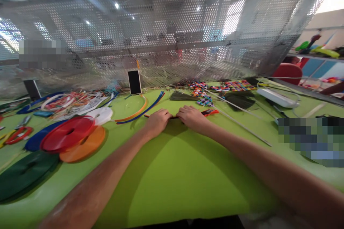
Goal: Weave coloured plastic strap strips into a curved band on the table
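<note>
Side by side at the middle of the table, my left hand (159, 118) and my right hand (191, 116) are closed with bent fingers on a thin dark strip (174, 117). Its left end pokes out past my left hand. A red-orange piece with dark parts (211, 112) shows just beyond my right hand; whether it joins the strip I cannot tell. Curved yellow and blue plastic strips (150, 109) lie left of my hands. Several multicoloured woven pieces (202, 94) lie behind my right hand, near a dark fan-shaped bundle of thin strips (182, 95).
Flat rolls of plastic strip, including a red roll (57, 137), an orange roll (88, 146) and a green roll (24, 177), lie on the left. Red-handled scissors (19, 135) are at far left. A phone (134, 82) leans against the perforated metal screen (172, 35). A white power strip (276, 98) lies right.
</note>
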{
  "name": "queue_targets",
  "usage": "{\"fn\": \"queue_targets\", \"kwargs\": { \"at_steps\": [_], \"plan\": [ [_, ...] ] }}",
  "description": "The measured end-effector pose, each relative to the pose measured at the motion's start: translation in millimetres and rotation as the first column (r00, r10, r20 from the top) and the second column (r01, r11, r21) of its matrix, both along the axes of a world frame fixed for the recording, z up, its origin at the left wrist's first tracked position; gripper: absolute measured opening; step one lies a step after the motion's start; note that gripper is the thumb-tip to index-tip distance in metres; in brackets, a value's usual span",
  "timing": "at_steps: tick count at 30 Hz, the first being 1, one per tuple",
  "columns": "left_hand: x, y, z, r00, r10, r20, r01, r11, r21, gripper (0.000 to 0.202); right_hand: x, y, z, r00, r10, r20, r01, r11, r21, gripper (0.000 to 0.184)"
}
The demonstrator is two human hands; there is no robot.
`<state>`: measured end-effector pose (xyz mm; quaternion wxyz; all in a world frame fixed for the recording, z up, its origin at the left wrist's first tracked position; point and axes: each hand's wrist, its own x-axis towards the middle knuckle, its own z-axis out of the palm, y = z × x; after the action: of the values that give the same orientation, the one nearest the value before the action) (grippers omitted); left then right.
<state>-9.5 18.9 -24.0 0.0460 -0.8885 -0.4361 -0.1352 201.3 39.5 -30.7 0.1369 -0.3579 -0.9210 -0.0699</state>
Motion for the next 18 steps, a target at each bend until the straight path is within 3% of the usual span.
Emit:
{"fn": "queue_targets", "kwargs": {
  "at_steps": [10,18],
  "plan": [
    [-13.7,5.1,6.9,0.992,0.063,0.109,-0.063,0.998,-0.004,0.025,2.5,0.9,2.1,0.995,-0.074,-0.065,0.079,0.993,0.091,0.019],
    [-5.6,0.4,6.4,0.997,0.033,0.067,-0.030,0.998,-0.054,0.016,14.7,20.3,-13.0,0.985,-0.077,-0.157,0.082,0.996,0.025,0.025]
  ]
}}
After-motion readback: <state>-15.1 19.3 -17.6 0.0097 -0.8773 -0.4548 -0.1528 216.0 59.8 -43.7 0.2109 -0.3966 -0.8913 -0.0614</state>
